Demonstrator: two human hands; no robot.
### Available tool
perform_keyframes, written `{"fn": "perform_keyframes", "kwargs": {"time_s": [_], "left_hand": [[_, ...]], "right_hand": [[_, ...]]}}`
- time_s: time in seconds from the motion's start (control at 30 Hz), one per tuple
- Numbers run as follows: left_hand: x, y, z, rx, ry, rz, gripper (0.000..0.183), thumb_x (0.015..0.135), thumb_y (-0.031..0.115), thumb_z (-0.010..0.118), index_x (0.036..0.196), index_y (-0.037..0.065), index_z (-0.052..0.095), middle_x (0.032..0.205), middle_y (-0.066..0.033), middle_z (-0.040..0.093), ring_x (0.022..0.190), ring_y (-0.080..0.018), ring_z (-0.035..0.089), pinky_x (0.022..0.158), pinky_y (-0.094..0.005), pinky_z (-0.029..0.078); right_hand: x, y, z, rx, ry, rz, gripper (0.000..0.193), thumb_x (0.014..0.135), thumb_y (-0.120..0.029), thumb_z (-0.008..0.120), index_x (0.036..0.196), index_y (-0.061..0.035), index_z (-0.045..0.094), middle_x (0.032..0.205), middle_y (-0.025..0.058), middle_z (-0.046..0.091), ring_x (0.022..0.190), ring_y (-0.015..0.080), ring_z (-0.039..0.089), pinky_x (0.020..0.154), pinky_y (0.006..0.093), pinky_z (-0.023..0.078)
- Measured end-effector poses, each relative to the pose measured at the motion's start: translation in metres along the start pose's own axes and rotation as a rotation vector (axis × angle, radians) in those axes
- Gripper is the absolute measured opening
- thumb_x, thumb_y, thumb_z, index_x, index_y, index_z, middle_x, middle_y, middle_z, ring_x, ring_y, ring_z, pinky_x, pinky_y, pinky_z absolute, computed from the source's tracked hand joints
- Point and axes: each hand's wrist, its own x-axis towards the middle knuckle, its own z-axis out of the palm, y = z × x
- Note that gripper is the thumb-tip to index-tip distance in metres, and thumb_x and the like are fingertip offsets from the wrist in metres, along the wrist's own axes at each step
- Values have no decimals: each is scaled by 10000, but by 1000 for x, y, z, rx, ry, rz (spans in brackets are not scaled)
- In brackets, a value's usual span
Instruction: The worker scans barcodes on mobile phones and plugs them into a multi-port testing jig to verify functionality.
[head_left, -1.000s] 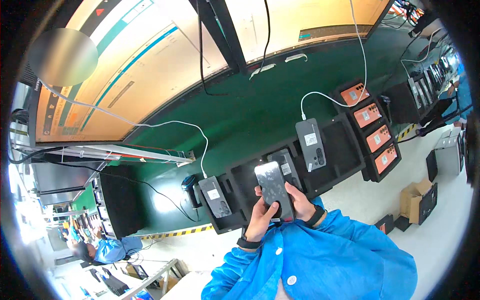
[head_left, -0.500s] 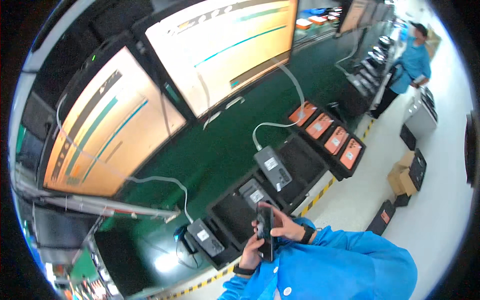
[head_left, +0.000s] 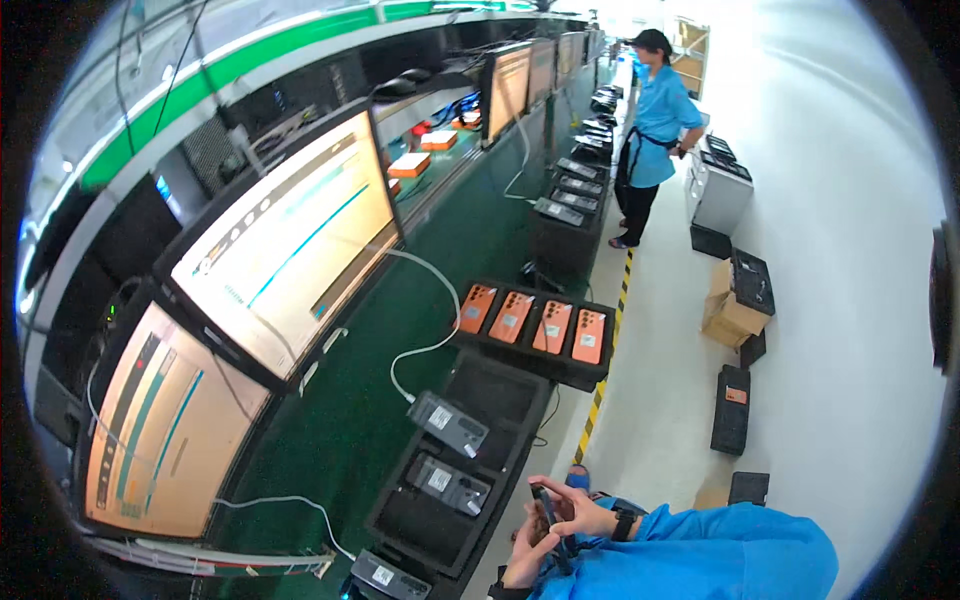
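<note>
Near the bottom of the picture, my left hand (head_left: 530, 557) and my right hand (head_left: 588, 519) are both closed on a dark smartphone (head_left: 546, 506), held upright and seen nearly edge-on. My thumbs lie along its near side, while the other fingers are partly hidden. Left of my hands, a black foam tray (head_left: 412, 518) holds a grey phone (head_left: 449, 484) in one slot. Another grey phone (head_left: 449, 424), with a white cable plugged into its end, rests across the tray above it. A third cabled grey phone (head_left: 392, 577) lies at the lower edge.
Beyond the tray, a black holder (head_left: 582, 373) carries several orange phones. Two lit monitors (head_left: 295, 235) stand over the green bench (head_left: 350, 415). A person in blue (head_left: 655, 120) stands in the aisle at the far end. Cardboard box (head_left: 722, 305) and black trays sit on the floor.
My view has swung up and right, bringing the aisle and the person into fuller sight. The dark smartphone stays in both my hands, now turned more edge-on.
</note>
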Motion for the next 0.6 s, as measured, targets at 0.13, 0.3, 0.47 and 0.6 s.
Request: {"fn": "perform_keyframes", "kwargs": {"time_s": [0.13, 0.3, 0.47, 0.6], "left_hand": [[44, -29, 1, 142, -82, 26, 741, 853, 152, 690, 1440, -5, 266, 1284, -83, 499, 1149, -155, 509, 999, -307, 389], [91, -27, 68, 444, -158, 133, 540, 894, 163, 635, 1348, -1, 392, 1182, -102, 560, 1059, -184, 546, 879, -306, 471], [171, -66, 134, 634, -196, 258, 525, 901, 172, 607, 1344, -6, 390, 1215, -137, 546, 1090, -212, 540, 898, -337, 465], [225, -88, 196, 858, -139, 203, 573, 862, 293, 638, 1307, -8, 440, 1147, -160, 588, 1080, -258, 549, 925, -379, 447]], "right_hand": [[-17, -10, -30, 122, 128, -91, 975, 728, -266, 827, 1478, -106, 224, 1208, 35, 516, 1127, 134, 499, 993, 305, 412], [-48, -34, -90, 214, 197, -201, 941, 722, -288, 826, 1452, -83, 269, 1240, 113, 556, 1157, 230, 544, 1026, 368, 409], [-81, -50, -180, 235, 329, -333, 898, 733, -241, 811, 1443, -81, 284, 1216, 191, 578, 1133, 268, 565, 1020, 405, 419], [-110, -68, -249, 312, 408, -454, 885, 722, -186, 816, 1431, -81, 297, 1204, 212, 581, 1119, 276, 574, 981, 401, 460]]}}
